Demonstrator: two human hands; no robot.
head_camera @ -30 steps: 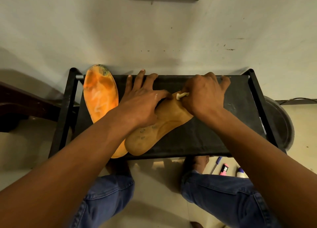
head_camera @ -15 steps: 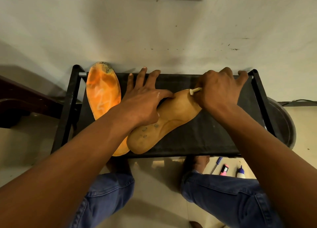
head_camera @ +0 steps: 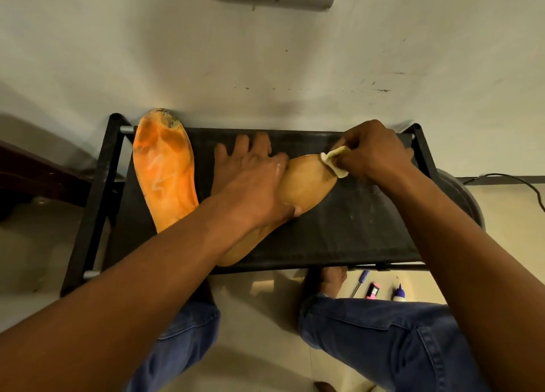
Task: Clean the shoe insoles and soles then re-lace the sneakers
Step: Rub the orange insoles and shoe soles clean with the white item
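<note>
A tan insole [head_camera: 306, 182] lies slanted across the black fabric shelf [head_camera: 348, 232]. My left hand [head_camera: 253, 182] presses flat on its middle, fingers spread, hiding much of it. My right hand [head_camera: 374, 153] is closed on a small whitish wipe [head_camera: 334, 160] that touches the insole's toe end at the far right. A second, bright orange insole [head_camera: 165, 173] with pale streaks and a dirty tip lies along the shelf's left side, untouched. No sneakers or laces are in view.
The shelf's black metal frame [head_camera: 97, 197] stands against a pale wall. On the floor below right lie a blue-handled tool [head_camera: 361, 281], a pink item [head_camera: 373, 290] and a small bottle [head_camera: 399, 293]. A dark round basin [head_camera: 463, 197] sits at the right. My knees are under the shelf.
My right hand has drawn the wipe rightward along the tan insole to its toe end. My left hand has slid further onto the insole, which shifted slightly right.
</note>
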